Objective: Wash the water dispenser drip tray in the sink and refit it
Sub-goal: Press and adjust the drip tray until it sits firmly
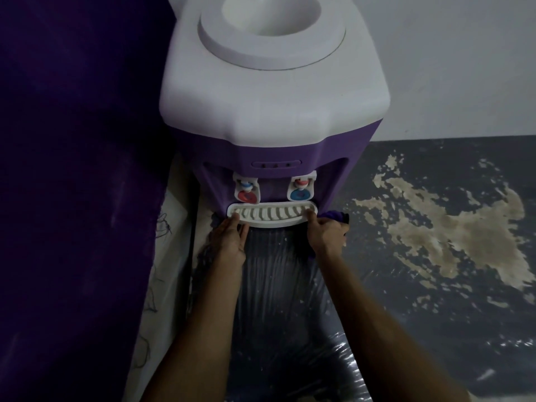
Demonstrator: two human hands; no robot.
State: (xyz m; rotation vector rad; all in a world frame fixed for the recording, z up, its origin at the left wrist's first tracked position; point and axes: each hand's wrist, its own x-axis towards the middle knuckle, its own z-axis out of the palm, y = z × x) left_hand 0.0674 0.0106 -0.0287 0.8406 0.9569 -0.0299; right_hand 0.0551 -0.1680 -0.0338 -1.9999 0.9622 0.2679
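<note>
A white drip tray (271, 216) sits in its slot under the two taps of a purple and white water dispenser (272, 111). Both hands grasp it: the left hand (230, 237) at its left end, the right hand (326, 235) at its right end, arms stretched forward. Whether the tray is being removed or refitted is unclear; no sink shows.

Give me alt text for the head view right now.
Both hands grip the ends of the white slotted drip tray at the purple-and-white water dispenser: left hand at its left end, right hand at its right, below two taps.
</note>
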